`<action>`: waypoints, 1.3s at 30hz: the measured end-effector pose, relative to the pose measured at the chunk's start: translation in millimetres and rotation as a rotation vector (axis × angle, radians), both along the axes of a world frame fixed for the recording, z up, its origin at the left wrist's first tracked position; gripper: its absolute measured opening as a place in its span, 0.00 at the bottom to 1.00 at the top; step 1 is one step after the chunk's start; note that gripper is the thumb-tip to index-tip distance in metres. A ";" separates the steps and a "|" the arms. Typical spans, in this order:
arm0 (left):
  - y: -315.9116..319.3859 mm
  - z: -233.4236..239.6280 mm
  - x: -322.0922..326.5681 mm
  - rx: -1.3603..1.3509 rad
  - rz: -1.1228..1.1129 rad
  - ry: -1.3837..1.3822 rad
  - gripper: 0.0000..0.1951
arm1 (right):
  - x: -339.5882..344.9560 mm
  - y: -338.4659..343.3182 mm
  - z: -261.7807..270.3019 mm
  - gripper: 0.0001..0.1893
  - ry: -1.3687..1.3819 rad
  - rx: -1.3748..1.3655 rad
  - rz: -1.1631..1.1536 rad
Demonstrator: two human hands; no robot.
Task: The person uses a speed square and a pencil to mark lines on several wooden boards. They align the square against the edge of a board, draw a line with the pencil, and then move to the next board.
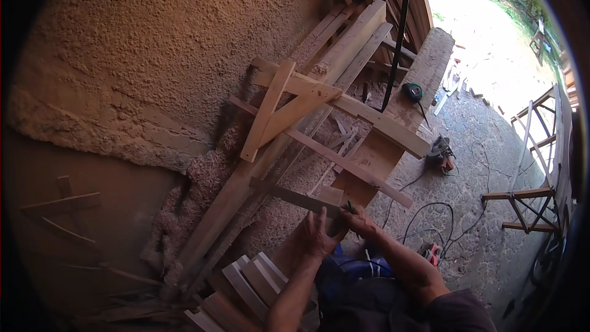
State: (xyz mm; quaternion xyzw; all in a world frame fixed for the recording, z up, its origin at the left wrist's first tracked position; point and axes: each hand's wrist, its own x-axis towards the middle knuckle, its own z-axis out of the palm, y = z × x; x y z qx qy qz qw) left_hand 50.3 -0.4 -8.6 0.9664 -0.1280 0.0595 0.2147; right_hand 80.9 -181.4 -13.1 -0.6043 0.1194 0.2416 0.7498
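Observation:
Before me, my left hand (319,236) grips the near end of a dark, long-bladed square (295,197), with fingers spread along its edge. The blade reaches away to the left over a timber beam (230,198). My right hand (362,223) is close beside the left, holding a slim green pencil or marker (351,206) upright. A small pale wood piece (331,194) sits just beyond the blade. Under it runs a wide brown board (368,161). A narrow wood strip (345,158) crosses that board farther off. My fingers hide part of the square's near end.
A braced wooden frame (295,90) lies across the beams. On a thick plank (426,62) rests a tape measure (412,92). A circular saw (441,152), cables (449,221) and a red tool (433,253) are on the floor. Stacked boards (258,281) stand near my left arm.

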 end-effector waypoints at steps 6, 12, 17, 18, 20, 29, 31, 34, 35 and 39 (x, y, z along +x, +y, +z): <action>-3.2 -0.2 2.4 -0.030 0.014 -0.022 0.52 | 5.5 -5.4 9.2 0.16 -0.005 0.022 0.028; -5.1 3.8 3.2 -0.033 0.010 -0.036 0.51 | 7.1 -6.6 -4.2 0.16 0.021 0.002 0.075; -6.1 7.1 4.1 -0.040 -0.008 -0.065 0.51 | 5.4 -5.0 -6.3 0.15 0.059 0.001 0.033; -6.4 6.8 4.2 -0.041 -0.007 -0.066 0.51 | 7.1 -4.8 -6.4 0.15 0.058 -0.013 0.043; -6.0 6.5 3.6 -0.033 -0.008 -0.061 0.51 | 6.7 -5.7 -5.4 0.15 0.066 -0.021 0.044; -5.9 8.8 3.7 -0.033 0.014 -0.047 0.50 | 9.9 -9.6 11.8 0.16 0.091 -0.009 0.067; -6.8 9.3 3.6 -0.018 0.017 -0.044 0.50 | 9.4 -9.8 4.3 0.16 0.094 -0.006 0.068; -5.8 8.9 2.6 0.006 0.021 -0.046 0.49 | 9.2 -7.4 -1.4 0.16 0.092 -0.008 0.071; -5.0 8.4 2.7 0.006 0.018 -0.050 0.50 | 9.2 -7.9 -1.7 0.16 0.084 -0.008 0.079; -3.2 3.3 1.3 0.000 0.022 -0.043 0.49 | 8.3 -6.8 -4.2 0.16 0.076 -0.006 0.062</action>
